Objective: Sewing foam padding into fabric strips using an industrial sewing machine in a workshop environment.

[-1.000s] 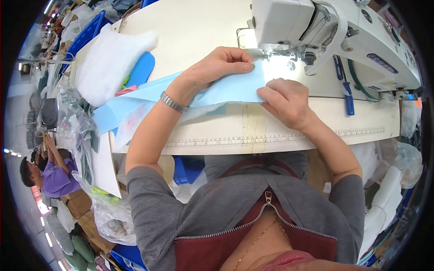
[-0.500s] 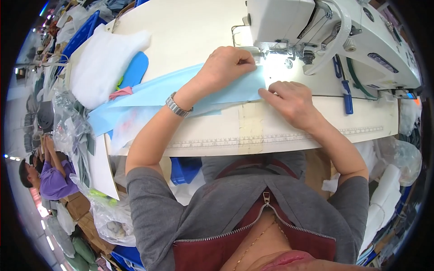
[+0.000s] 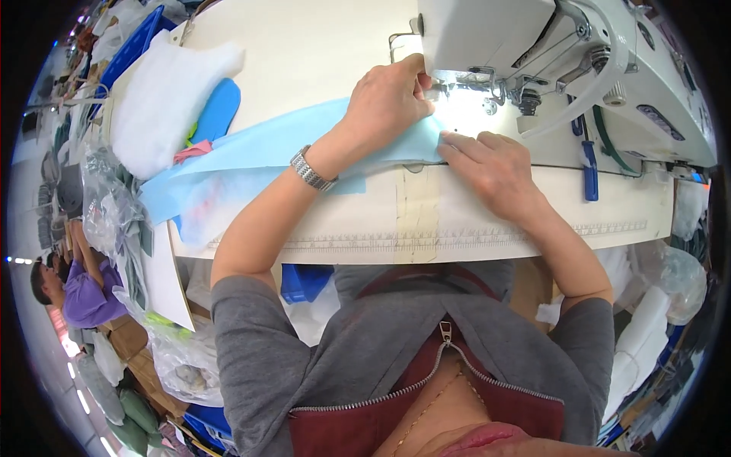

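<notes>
While a ruler [image 3: 343, 241] runs along the worktop's [image 3: 373, 218] near edge, the light-blue cloth [image 3: 274, 145] lies farther in, its right end by the sewing machine's [image 3: 487, 38] lit plate. Right hand [image 3: 495, 174] has its fingers pinching the cloth's right edge, with a screwdriver [image 3: 589, 171] lying off to its right; left hand [image 3: 384, 103] sits over the upper edge, fingers bunched, can't tell if they grip it. Farther off at left: blue piece [image 3: 219, 110], white padding [image 3: 171, 103].

Light blue fabric [image 3: 282, 135], long, smooth toward the right, layers overlapping at left, spread across the cream tabletop [image 3: 327, 46]
</notes>
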### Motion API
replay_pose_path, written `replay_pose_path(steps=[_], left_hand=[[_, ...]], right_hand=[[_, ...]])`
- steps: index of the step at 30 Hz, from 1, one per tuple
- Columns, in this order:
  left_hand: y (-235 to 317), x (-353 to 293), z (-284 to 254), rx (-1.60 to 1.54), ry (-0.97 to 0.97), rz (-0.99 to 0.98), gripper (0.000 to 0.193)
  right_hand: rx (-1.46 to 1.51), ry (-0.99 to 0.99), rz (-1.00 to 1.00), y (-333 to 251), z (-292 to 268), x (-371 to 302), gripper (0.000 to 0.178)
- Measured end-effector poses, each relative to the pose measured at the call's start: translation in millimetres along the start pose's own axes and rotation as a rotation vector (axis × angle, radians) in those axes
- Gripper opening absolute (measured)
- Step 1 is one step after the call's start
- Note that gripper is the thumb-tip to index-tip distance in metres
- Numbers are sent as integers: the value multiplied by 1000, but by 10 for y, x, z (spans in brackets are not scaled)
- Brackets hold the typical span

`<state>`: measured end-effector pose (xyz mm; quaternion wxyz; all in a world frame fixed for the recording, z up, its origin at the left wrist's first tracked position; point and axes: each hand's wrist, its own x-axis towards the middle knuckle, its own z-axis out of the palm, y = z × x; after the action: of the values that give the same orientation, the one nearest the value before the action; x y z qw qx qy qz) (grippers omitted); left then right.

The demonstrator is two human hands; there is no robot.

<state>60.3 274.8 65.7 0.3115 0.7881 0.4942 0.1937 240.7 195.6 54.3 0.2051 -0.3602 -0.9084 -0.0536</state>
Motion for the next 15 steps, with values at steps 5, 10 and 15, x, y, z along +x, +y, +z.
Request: replay_pose_path(steps=[5,10,15], left_hand=[[17,58,27,52,8,-20,18],[25,130,38,67,-15,-31,22],[20,172,20,72,-52,-50,26]], right_hand=[[3,-3,75,57,14,-29,22],[14,16,86,91,1,-22,21],[17,-22,98,94,-28,-11,22]])
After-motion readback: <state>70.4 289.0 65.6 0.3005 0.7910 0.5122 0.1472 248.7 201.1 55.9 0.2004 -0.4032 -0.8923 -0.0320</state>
